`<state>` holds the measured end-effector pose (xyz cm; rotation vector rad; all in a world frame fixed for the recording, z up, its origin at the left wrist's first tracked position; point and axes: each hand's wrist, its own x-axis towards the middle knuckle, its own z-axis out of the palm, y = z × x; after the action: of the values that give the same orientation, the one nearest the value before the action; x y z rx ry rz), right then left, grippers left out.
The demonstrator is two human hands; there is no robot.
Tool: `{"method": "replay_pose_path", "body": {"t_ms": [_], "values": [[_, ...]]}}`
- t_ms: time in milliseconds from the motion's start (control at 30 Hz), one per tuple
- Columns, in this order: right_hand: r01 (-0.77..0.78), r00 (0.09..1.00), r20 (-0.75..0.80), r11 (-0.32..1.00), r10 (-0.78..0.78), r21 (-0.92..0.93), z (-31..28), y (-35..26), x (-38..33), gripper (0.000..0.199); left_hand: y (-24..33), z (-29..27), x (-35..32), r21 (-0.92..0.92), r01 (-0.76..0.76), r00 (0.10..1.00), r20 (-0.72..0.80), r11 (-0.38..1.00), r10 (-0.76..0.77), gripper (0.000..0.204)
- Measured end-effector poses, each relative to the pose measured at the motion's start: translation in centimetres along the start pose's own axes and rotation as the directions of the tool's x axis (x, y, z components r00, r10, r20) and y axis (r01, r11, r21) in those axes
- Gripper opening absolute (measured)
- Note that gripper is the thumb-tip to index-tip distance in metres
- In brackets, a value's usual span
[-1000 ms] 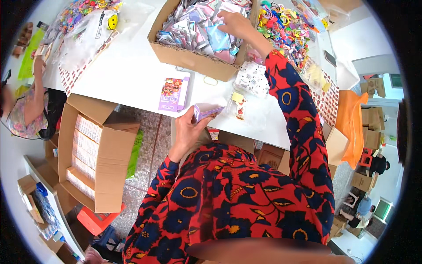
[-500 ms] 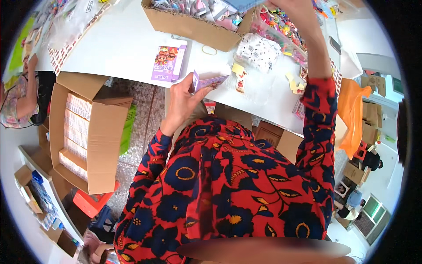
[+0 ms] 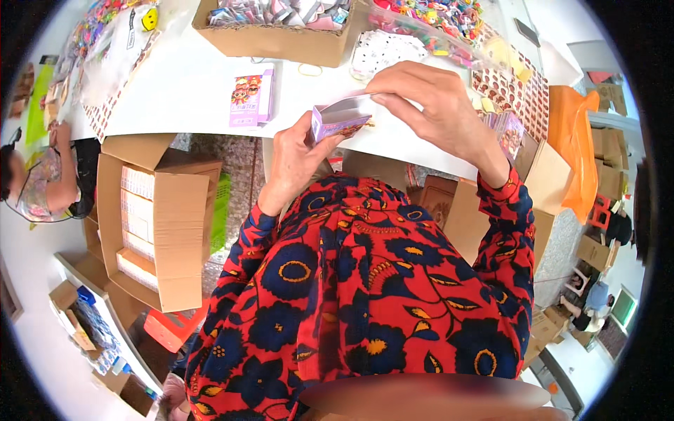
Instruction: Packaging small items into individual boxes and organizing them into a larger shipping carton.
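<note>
Over the table's near edge, my left hand [image 3: 289, 156] grips a small purple carton [image 3: 340, 129], its upper end open and pale inside. My right hand [image 3: 435, 105] is bent over that open end, with thumb and forefinger closed at the tip of its raised edge. Whether anything else lies between those fingertips is hidden. A matching purple carton [image 3: 245, 102] with cartoon figures lies flat on the table, to the left of my hands. Behind my right hand's fingers sits a clear bag of white pieces with black specks [image 3: 386, 52].
A cardboard box of silvery packets [image 3: 274, 42] and a clear bin of colourful trinkets [image 3: 428, 31] stand at the back. Stacked cards [image 3: 509, 133] lie right, near an orange plastic bag [image 3: 572, 151]. Lower left, an open carton [image 3: 181, 231] holds rows of boxes. Another person [image 3: 53, 175] sits far left.
My right hand has come down from the boxes at the back to the carton's open end. My left hand still holds the carton, which now shows its opening. The view has shifted somewhat.
</note>
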<state>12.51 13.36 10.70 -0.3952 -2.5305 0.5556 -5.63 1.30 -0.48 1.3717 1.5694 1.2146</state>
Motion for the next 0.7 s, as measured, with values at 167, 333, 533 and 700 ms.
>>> {"method": "replay_pose_path", "body": {"t_ms": [167,333,533,700], "values": [[0.081,0.995,-0.058,0.994,-0.086,-0.075,1.0,0.0,-0.9,0.016,1.3,0.4,0.0,0.009,-0.079,0.997,0.024,0.997,0.079,0.030],[0.122,0.987,-0.074,0.957,-0.146,-0.264,1.9,-0.3,-1.9,0.016,2.4,-0.2,0.1,0.031,-0.069,0.992,0.108,0.997,0.065,0.031],[0.041,0.985,-0.150,0.962,-0.085,-0.270,3.4,-1.1,-2.1,0.028,2.0,-0.2,-0.8,-0.154,0.134,0.989,0.078,0.979,-0.123,0.036],[0.098,0.992,-0.042,0.951,-0.115,-0.293,3.3,-1.8,-3.2,0.023,2.3,-0.3,-0.9,-0.213,0.183,0.975,0.166,0.960,-0.149,0.036]]}}
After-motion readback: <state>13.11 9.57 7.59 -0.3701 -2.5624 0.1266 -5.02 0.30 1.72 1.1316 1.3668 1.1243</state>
